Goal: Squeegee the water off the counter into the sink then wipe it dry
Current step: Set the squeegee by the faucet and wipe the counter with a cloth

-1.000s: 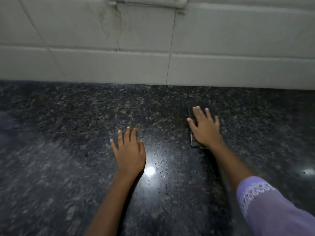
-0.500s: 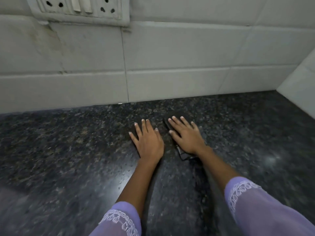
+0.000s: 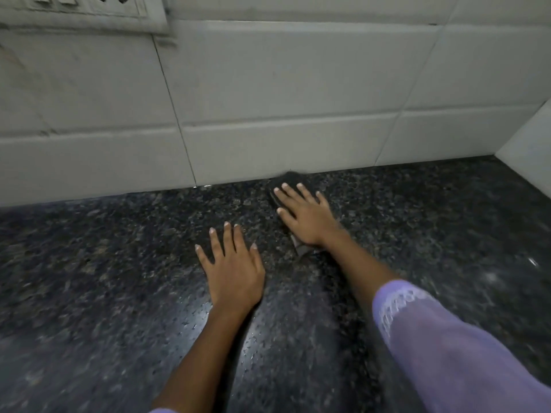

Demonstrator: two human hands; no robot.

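The right hand (image 3: 307, 217) lies flat, fingers straight and slightly spread, pressing down on a dark pad (image 3: 286, 181) at about 1 o'clock from the frame's centre. Most of the pad is hidden under the palm; whether it is a cloth or a squeegee cannot be told. Its far end touches, or nearly touches, the foot of the tiled wall (image 3: 268, 99), so no room shows beyond it toward 12 o'clock. A pale corner of it peeks out by the wrist.

The left hand (image 3: 231, 271) rests palm-down on the counter (image 3: 89, 263), fingers straight and apart, holding nothing. It sits at 7 o'clock from the right hand, near it but apart.

The dark speckled counter runs wide toward 9 o'clock. Toward 3 o'clock it ends at a side wall (image 3: 530, 144) that meets the tiled wall in a corner. A switch plate (image 3: 83, 10) hangs at 11 o'clock. A lilac sleeve (image 3: 447, 338) covers the right forearm.
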